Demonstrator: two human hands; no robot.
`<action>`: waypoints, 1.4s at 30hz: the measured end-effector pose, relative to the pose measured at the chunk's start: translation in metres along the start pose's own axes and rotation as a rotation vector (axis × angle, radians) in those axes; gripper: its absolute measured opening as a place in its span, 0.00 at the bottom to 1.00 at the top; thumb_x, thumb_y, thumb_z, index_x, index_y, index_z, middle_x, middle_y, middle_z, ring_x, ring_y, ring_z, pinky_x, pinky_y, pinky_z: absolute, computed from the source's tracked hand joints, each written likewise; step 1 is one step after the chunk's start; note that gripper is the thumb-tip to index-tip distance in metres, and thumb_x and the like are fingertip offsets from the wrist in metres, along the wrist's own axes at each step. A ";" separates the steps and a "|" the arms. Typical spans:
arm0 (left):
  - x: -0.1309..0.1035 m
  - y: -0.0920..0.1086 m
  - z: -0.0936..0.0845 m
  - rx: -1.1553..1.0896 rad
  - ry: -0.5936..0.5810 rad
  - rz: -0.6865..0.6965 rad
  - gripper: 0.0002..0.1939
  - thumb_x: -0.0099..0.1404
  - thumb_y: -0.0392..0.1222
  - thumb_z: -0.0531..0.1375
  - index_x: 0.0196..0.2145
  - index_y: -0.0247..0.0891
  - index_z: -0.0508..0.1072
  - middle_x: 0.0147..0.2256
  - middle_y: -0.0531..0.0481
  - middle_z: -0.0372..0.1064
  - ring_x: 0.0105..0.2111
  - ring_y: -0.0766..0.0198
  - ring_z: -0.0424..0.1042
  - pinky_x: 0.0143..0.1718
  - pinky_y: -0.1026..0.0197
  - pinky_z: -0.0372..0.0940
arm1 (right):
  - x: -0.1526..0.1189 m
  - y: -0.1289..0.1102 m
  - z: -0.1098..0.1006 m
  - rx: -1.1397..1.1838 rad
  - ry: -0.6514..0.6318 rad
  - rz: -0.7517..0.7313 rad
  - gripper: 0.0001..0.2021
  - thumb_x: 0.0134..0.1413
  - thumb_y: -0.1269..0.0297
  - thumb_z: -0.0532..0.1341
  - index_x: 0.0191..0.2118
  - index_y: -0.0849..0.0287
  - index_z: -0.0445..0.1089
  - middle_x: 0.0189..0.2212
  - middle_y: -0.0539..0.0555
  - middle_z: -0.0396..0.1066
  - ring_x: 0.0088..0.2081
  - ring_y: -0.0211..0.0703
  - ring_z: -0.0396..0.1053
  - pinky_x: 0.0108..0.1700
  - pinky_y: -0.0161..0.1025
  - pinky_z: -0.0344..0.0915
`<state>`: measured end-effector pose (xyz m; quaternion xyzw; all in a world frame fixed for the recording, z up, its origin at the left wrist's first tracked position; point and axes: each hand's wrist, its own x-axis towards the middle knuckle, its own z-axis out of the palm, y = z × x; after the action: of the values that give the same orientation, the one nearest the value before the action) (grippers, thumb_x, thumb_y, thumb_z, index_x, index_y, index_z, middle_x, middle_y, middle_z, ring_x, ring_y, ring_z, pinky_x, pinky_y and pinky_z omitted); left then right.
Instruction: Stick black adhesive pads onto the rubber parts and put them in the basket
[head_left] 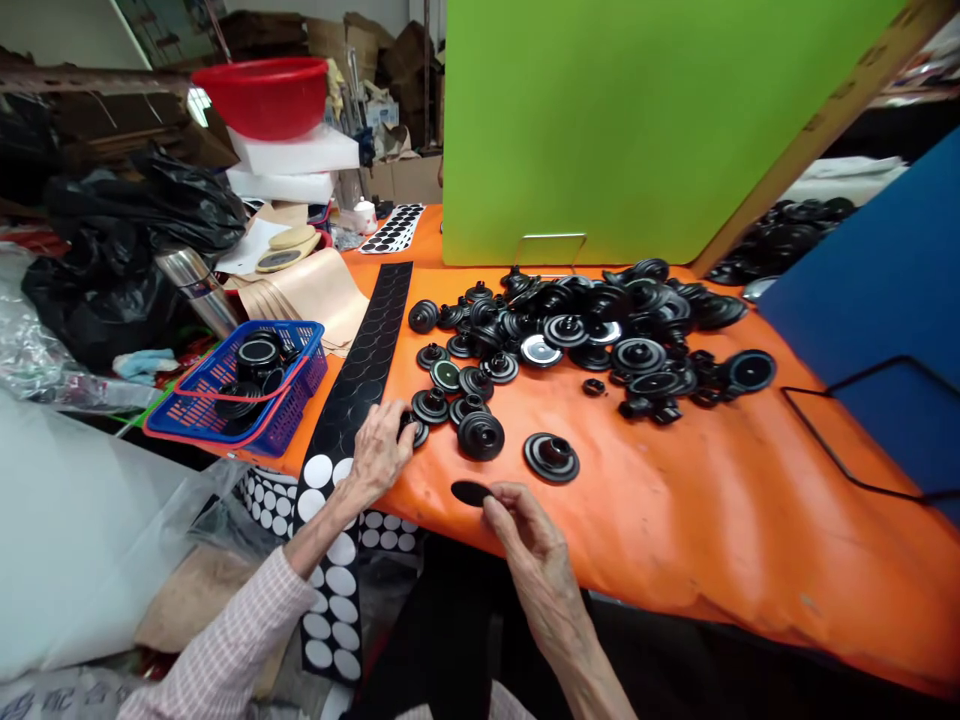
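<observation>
My right hand pinches a thin black round sticker between thumb and fingertips, above the table's front edge. My left hand has its fingers closed on a black round stepped part, partly hidden under them. Beneath my left forearm runs a long black strip of round stickers, with white circles on its lower end hanging off the table. Between the two hands lie a black stepped disc and several like it. Another black disc with a raised hub sits apart, beyond my right hand.
A large heap of black round parts covers the back of the orange table. At left stands a blue basket holding similar parts, near a steel flask. A green board rises behind; a blue panel is at right.
</observation>
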<state>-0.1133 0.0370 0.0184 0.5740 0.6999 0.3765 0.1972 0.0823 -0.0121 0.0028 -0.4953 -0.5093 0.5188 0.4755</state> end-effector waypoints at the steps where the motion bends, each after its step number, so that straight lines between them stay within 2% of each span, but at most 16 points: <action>1: -0.004 -0.001 -0.002 -0.067 -0.016 -0.041 0.06 0.59 0.40 0.59 0.36 0.39 0.70 0.36 0.46 0.70 0.41 0.56 0.69 0.47 0.54 0.63 | -0.001 0.001 -0.003 -0.026 -0.019 0.002 0.13 0.54 0.51 0.60 0.33 0.56 0.69 0.28 0.50 0.68 0.30 0.40 0.68 0.34 0.37 0.68; 3: -0.016 0.000 -0.007 -0.367 -0.109 -0.215 0.10 0.60 0.44 0.59 0.39 0.40 0.69 0.34 0.49 0.70 0.34 0.60 0.70 0.39 0.58 0.66 | -0.002 0.002 -0.007 -0.099 -0.032 -0.032 0.11 0.56 0.53 0.59 0.34 0.56 0.69 0.29 0.51 0.69 0.31 0.41 0.68 0.35 0.37 0.67; 6: -0.035 0.007 -0.013 -0.946 -0.236 -0.568 0.15 0.55 0.45 0.65 0.39 0.40 0.68 0.31 0.52 0.70 0.29 0.65 0.70 0.32 0.62 0.67 | -0.003 0.000 -0.008 -0.198 -0.032 -0.121 0.10 0.57 0.56 0.57 0.36 0.56 0.70 0.33 0.53 0.71 0.35 0.43 0.69 0.39 0.39 0.67; 8: -0.044 0.012 -0.012 -1.150 -0.262 -0.705 0.15 0.53 0.45 0.67 0.36 0.38 0.70 0.33 0.51 0.71 0.30 0.65 0.70 0.30 0.62 0.67 | -0.004 -0.003 -0.005 -0.232 -0.041 -0.136 0.09 0.57 0.57 0.57 0.38 0.56 0.69 0.31 0.51 0.70 0.33 0.42 0.69 0.37 0.39 0.66; 10: -0.049 0.016 -0.010 -1.264 -0.276 -0.759 0.13 0.55 0.46 0.66 0.35 0.36 0.71 0.34 0.48 0.72 0.32 0.62 0.71 0.31 0.60 0.68 | -0.005 -0.007 -0.003 -0.201 -0.042 -0.118 0.11 0.56 0.58 0.59 0.44 0.54 0.65 0.26 0.47 0.66 0.28 0.38 0.65 0.32 0.36 0.64; 12: -0.053 0.018 -0.008 -1.307 -0.303 -0.735 0.12 0.57 0.45 0.64 0.36 0.35 0.72 0.36 0.46 0.73 0.35 0.61 0.71 0.36 0.57 0.70 | -0.006 -0.011 -0.003 -0.103 -0.025 -0.070 0.16 0.54 0.57 0.61 0.46 0.53 0.61 0.23 0.44 0.63 0.25 0.36 0.62 0.29 0.35 0.62; 15: -0.058 0.020 -0.009 -1.256 -0.353 -0.629 0.11 0.58 0.42 0.64 0.37 0.34 0.74 0.39 0.44 0.73 0.38 0.59 0.72 0.40 0.55 0.70 | -0.006 -0.017 -0.003 0.039 -0.016 0.064 0.14 0.49 0.53 0.65 0.35 0.55 0.64 0.25 0.46 0.64 0.26 0.35 0.63 0.29 0.34 0.62; 17: -0.061 0.020 -0.010 -1.214 -0.390 -0.595 0.12 0.59 0.43 0.64 0.38 0.33 0.74 0.40 0.43 0.73 0.39 0.58 0.72 0.40 0.55 0.70 | -0.006 -0.020 -0.004 0.108 -0.034 0.162 0.16 0.48 0.51 0.66 0.29 0.57 0.64 0.24 0.47 0.64 0.26 0.35 0.62 0.30 0.33 0.61; 21: -0.069 0.020 -0.010 -1.164 -0.414 -0.583 0.14 0.59 0.44 0.64 0.42 0.34 0.75 0.41 0.43 0.73 0.39 0.57 0.73 0.38 0.54 0.71 | -0.005 -0.020 0.000 0.220 -0.041 0.262 0.16 0.45 0.50 0.67 0.29 0.58 0.66 0.23 0.45 0.62 0.27 0.34 0.60 0.33 0.33 0.59; 25: -0.073 0.023 -0.009 -1.151 -0.451 -0.559 0.18 0.60 0.41 0.63 0.48 0.36 0.73 0.45 0.42 0.73 0.40 0.56 0.74 0.39 0.53 0.71 | -0.006 -0.015 0.005 0.205 -0.027 0.229 0.15 0.45 0.52 0.67 0.28 0.57 0.67 0.27 0.47 0.63 0.31 0.36 0.62 0.37 0.35 0.61; 31: -0.075 0.026 -0.009 -1.134 -0.463 -0.560 0.20 0.57 0.37 0.64 0.48 0.35 0.74 0.46 0.42 0.73 0.41 0.55 0.74 0.42 0.53 0.71 | -0.008 -0.008 0.012 0.109 0.071 0.110 0.12 0.49 0.53 0.64 0.28 0.57 0.69 0.40 0.53 0.64 0.43 0.43 0.65 0.45 0.40 0.63; 36: -0.077 0.028 -0.009 -1.119 -0.469 -0.569 0.21 0.56 0.35 0.63 0.49 0.35 0.74 0.47 0.41 0.72 0.41 0.56 0.74 0.43 0.55 0.70 | -0.010 -0.009 0.018 0.080 0.103 0.108 0.13 0.48 0.52 0.63 0.27 0.57 0.69 0.39 0.53 0.64 0.43 0.44 0.66 0.46 0.43 0.64; 42: -0.078 0.029 -0.007 -1.103 -0.454 -0.568 0.21 0.55 0.34 0.63 0.48 0.35 0.75 0.49 0.42 0.71 0.43 0.55 0.73 0.43 0.55 0.70 | -0.010 -0.005 0.022 0.078 0.104 0.089 0.12 0.50 0.53 0.62 0.28 0.58 0.70 0.39 0.53 0.64 0.43 0.44 0.66 0.45 0.42 0.65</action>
<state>-0.0790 -0.0377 0.0321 0.2469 0.4697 0.4826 0.6968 0.0612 -0.0235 0.0080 -0.5249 -0.4407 0.5323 0.4969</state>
